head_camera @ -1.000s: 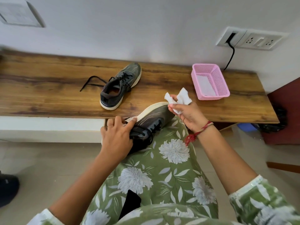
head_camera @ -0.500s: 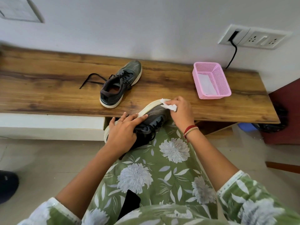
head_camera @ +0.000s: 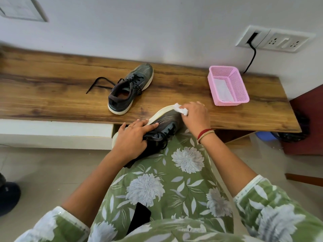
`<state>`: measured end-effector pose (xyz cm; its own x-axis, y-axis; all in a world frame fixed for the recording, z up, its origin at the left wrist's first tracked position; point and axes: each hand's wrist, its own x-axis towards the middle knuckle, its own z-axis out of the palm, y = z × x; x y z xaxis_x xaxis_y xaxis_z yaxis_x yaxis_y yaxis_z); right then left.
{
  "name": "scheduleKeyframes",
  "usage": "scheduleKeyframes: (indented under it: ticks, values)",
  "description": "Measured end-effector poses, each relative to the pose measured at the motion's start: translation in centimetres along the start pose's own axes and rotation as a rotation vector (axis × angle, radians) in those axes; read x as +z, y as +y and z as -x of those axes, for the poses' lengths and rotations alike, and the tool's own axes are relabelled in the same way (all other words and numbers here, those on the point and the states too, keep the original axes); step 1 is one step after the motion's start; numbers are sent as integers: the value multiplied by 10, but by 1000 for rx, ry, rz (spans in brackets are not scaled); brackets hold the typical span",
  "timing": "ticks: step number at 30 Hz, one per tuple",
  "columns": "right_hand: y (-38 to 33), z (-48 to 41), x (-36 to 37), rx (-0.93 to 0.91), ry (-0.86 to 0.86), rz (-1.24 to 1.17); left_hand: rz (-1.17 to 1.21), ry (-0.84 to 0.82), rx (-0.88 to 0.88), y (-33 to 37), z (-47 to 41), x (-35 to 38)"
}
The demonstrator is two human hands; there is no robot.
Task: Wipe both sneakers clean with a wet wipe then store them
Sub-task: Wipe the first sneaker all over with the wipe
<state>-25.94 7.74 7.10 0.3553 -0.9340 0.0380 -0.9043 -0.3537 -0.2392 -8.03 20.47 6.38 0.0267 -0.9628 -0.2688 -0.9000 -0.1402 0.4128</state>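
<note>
Sneaker one [head_camera: 167, 122] lay tilted on its side across the person's lap, on a green floral garment [head_camera: 174, 180], its pale sole turned toward the counter [head_camera: 52, 95] and its toe reaching over the counter's near edge. In the head view, the left hand [head_camera: 132, 138] rested on the heel end, its grip spread, with fingers nearly straight and pressing on the upper and sole edge. The right hand [head_camera: 195, 116] had its grip pinched on a crumpled wet wipe [head_camera: 180, 109], which touched the sole at the toe. Red and pale bands [head_camera: 205, 135] circled that wrist. Sneaker two [head_camera: 131, 88] stood upright on the counter, well apart from the lap, a black lace [head_camera: 99, 82] trailing to its left. A pink basket [head_camera: 239, 84] sat on the counter to the right, something white lying in its bottom. Behind it, a black cable [head_camera: 251, 60] ran up to a wall socket plate [head_camera: 279, 41].
</note>
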Motion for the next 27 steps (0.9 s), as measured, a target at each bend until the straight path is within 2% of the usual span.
scheduleKeyframes:
  ticks: [3, 7, 10, 13, 15, 18, 20, 24, 25, 27]
  values:
    - [-16, 5, 7, -82, -106, -111, 23, 35, 26, -2, 0, 2]
    - [-7, 2, -1, -174, -22, 203, 42, 35, 46, -2, -1, 2]
    - [-4, -5, -3, -123, -55, 174, 54, 36, 44, -2, -2, 2]
    - [-19, 1, 1, -376, -245, 61, 51, 35, 39, -3, -3, 1]
    - [-17, -1, -2, -495, -265, 95, 44, 39, 43, -1, -2, 2]
    - [-3, -16, -8, -411, -171, 154, 61, 41, 37, 0, -3, 0]
    - [-5, -18, -7, -375, -166, 118, 88, 45, 29, 0, -4, -2]
    - [-28, -4, 1, -600, -311, 103, 78, 67, 28, 1, -3, -1]
    - [-27, -5, -3, -621, -298, 145, 68, 70, 26, 2, -2, 0]
    - [-16, -15, -11, -533, -237, 207, 61, 71, 20, 2, -2, 1]
